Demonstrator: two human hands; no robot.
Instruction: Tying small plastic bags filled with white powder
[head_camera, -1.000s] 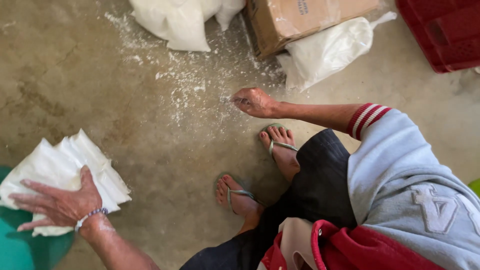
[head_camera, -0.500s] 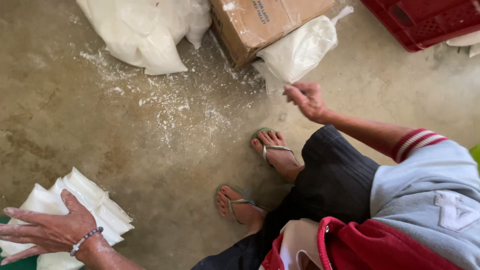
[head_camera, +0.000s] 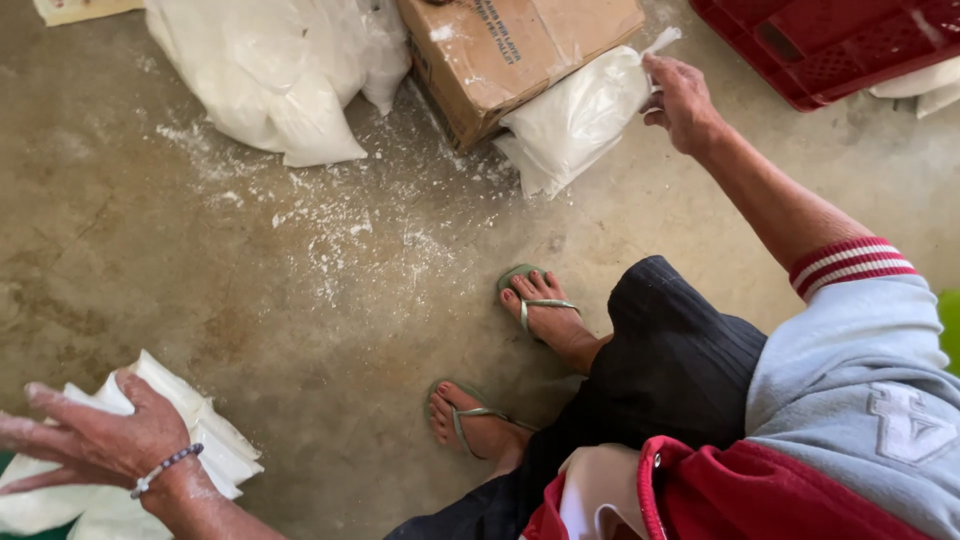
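Powder-dusted concrete floor (head_camera: 200, 280), with a person crouched in sandals reaching both ways.

Far left lies a large white sack (head_camera: 270, 80), beside it a cardboard box (head_camera: 510, 50), and against the box a small bag of white powder (head_camera: 575, 120). The right hand (head_camera: 685, 100) pinches that bag's twisted neck, so this looks like the pick-up; lifting it calls for a firm hold. The left hand (head_camera: 95, 440) rests flat, fingers spread, on a near-left stack of folded white bags (head_camera: 215, 440).
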